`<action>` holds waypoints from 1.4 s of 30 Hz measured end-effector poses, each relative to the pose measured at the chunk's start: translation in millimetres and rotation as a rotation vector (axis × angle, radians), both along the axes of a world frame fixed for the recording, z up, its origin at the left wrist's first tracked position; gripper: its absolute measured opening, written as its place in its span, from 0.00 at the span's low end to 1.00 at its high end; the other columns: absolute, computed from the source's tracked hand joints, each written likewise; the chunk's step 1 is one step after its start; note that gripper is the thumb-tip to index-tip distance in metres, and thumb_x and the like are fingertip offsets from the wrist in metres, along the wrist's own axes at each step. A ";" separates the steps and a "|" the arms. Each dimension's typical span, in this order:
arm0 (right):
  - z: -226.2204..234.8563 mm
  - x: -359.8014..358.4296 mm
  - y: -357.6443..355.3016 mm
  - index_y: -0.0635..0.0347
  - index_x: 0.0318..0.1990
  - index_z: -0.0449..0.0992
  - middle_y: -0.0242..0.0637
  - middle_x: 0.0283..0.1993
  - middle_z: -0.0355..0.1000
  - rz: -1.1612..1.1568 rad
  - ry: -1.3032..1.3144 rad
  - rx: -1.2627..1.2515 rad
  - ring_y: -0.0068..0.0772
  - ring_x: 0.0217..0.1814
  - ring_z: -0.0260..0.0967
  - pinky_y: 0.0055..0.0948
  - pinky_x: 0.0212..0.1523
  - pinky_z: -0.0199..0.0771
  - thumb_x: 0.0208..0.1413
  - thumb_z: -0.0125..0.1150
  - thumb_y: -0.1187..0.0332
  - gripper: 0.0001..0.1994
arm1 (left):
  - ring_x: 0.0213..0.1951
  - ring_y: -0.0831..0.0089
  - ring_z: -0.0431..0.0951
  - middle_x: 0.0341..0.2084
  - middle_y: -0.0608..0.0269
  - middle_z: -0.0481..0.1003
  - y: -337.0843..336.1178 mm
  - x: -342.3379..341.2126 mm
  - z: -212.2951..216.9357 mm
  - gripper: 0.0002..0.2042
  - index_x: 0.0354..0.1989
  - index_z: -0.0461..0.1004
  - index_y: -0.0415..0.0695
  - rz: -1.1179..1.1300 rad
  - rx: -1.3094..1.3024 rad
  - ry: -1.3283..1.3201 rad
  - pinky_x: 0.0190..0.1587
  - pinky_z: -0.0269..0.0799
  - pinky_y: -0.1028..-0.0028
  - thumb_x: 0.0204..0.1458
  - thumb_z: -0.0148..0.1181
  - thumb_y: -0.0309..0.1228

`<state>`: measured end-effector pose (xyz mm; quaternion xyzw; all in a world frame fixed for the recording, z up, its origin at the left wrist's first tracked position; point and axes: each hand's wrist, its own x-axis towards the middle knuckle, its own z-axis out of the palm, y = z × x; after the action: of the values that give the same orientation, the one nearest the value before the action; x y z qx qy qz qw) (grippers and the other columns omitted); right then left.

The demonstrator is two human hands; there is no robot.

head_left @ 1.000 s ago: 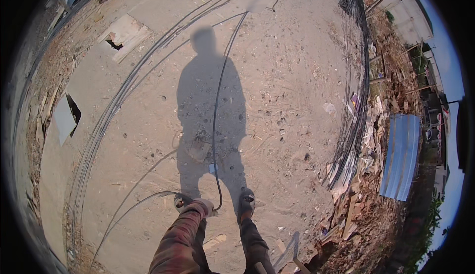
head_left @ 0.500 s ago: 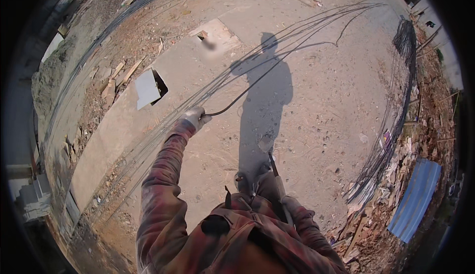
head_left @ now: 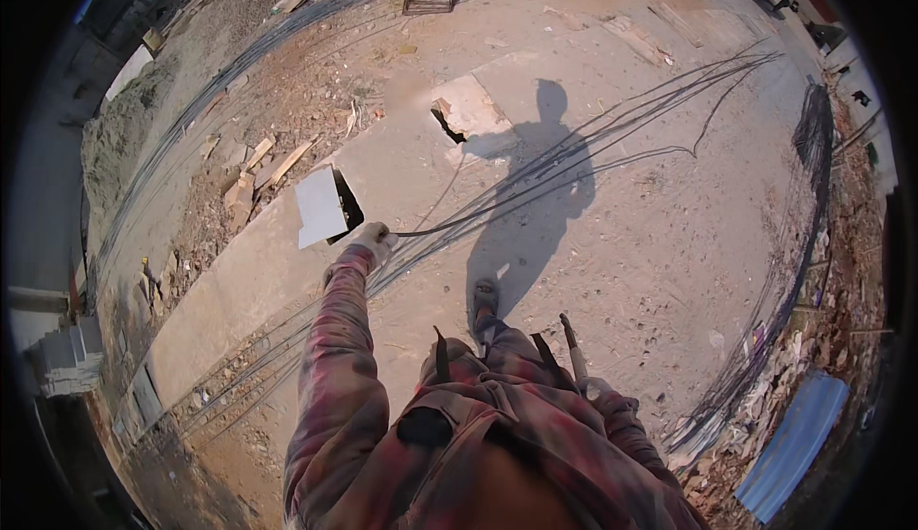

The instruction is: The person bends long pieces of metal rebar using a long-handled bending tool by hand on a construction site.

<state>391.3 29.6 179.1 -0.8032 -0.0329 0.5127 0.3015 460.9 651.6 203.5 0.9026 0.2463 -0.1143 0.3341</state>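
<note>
My gloved left hand reaches out ahead and left, its fingers closed around the near end of a dark steel rod. From there the rod runs right and away, low over a loose bundle of long thin rods lying on the ground. At my right side, my gloved right hand grips a long tool with a pale shaft and a dark narrow tip, pointing forward. Its lower part and its kind are hidden.
A white panel lies beside a dark hole in the concrete; another hole lies farther off. Broken wood litters the left. At right are a dark rod bundle, rubble and a blue corrugated sheet.
I have stepped forward and the view has turned. The rod has swung lower, closer to the bundle, still in my left hand. The tool at my right points more upright.
</note>
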 end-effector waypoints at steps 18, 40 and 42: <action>1.4 100.6 129.8 0.60 0.38 0.77 0.39 0.30 0.75 -0.490 0.202 -0.315 0.35 0.29 0.74 0.36 0.33 0.76 0.52 0.61 0.59 0.14 | 0.19 0.55 0.70 0.14 0.52 0.69 102.5 28.9 45.8 0.15 0.16 0.70 0.40 -0.411 0.016 -0.246 0.24 0.65 0.62 0.43 0.67 0.37; 26.9 134.2 175.1 0.61 0.38 0.77 0.39 0.27 0.74 -0.573 0.197 -0.391 0.35 0.25 0.72 0.36 0.28 0.74 0.51 0.60 0.60 0.14 | 0.48 0.52 0.76 0.41 0.47 0.78 28.3 66.8 -178.5 0.29 0.38 0.81 0.46 -0.517 -0.151 0.377 0.50 0.71 0.56 0.45 0.56 0.61; 26.5 139.2 167.9 0.61 0.38 0.77 0.39 0.27 0.74 -0.569 0.200 -0.400 0.35 0.25 0.72 0.36 0.28 0.74 0.51 0.60 0.60 0.14 | 0.50 0.51 0.75 0.43 0.46 0.77 24.8 61.3 -177.0 0.29 0.36 0.81 0.44 -0.341 -0.064 0.363 0.52 0.69 0.56 0.42 0.58 0.61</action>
<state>530.5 197.5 205.6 -0.7692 0.3227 0.4806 0.2707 522.2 676.4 26.5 0.8848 0.1426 -0.3369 0.2887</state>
